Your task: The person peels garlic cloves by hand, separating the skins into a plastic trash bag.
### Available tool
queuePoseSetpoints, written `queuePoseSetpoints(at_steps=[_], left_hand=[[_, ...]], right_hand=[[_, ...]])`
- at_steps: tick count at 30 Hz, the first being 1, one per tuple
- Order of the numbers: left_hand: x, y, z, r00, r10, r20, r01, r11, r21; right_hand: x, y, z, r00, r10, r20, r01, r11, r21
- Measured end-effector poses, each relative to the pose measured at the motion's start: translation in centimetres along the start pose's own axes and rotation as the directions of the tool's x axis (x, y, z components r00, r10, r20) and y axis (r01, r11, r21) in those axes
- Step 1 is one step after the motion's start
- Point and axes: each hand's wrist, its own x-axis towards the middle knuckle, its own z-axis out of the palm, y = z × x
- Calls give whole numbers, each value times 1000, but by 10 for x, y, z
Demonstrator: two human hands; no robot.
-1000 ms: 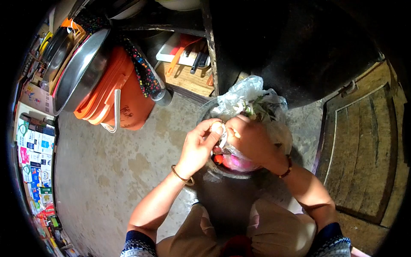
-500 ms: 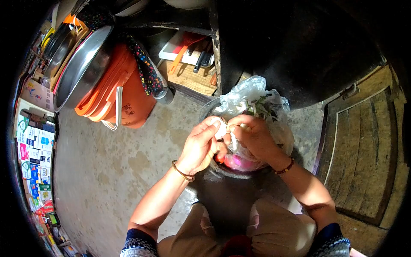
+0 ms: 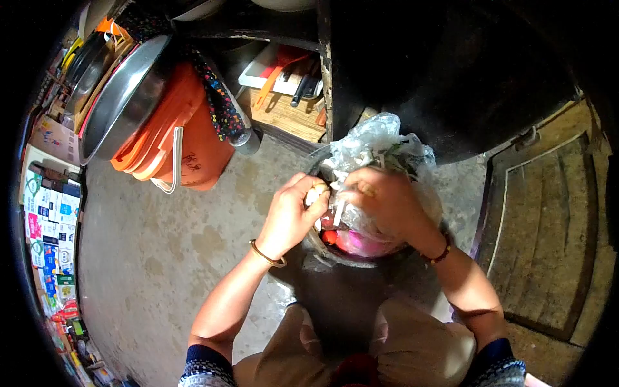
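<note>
My left hand (image 3: 288, 213) is closed around a small whitish, rounded piece that looks like garlic (image 3: 316, 191), pinched between thumb and fingers. Just to the right, my right hand (image 3: 390, 200) has its fingers curled together, slightly blurred; what they hold, if anything, I cannot make out. A white strip (image 3: 339, 213) shows just below its fingertips. Both hands are over a round bin (image 3: 316, 155) lined with a clear plastic bag (image 3: 380, 132). Inside the bin are greenish scraps, a red piece (image 3: 329, 237) and something bright pink (image 3: 364, 243).
An orange bucket (image 3: 209, 138) with a white handle stands on the floor at left, a metal basin (image 3: 122, 97) against it. Behind is a shelf with a white tray (image 3: 255, 76) of utensils. A wooden door panel (image 3: 541, 232) is at right, packed boxes (image 3: 55, 219) far left.
My hands have moved apart: the left slightly to the left with the whitish piece, the right slightly to the right. The white skin-like material between them has parted.
</note>
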Motion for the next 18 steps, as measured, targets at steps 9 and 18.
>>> queuePoseSetpoints(at_steps=[9,18], left_hand=[[-4,11,1,989,130,75,-138,983,120],[-2,7,-3,971,212,109,-220,973,67]], right_hand=[[1,-2,4,988,59,146,-94,965,246],[-1,6,7,981,-7,196,7,1000,1]])
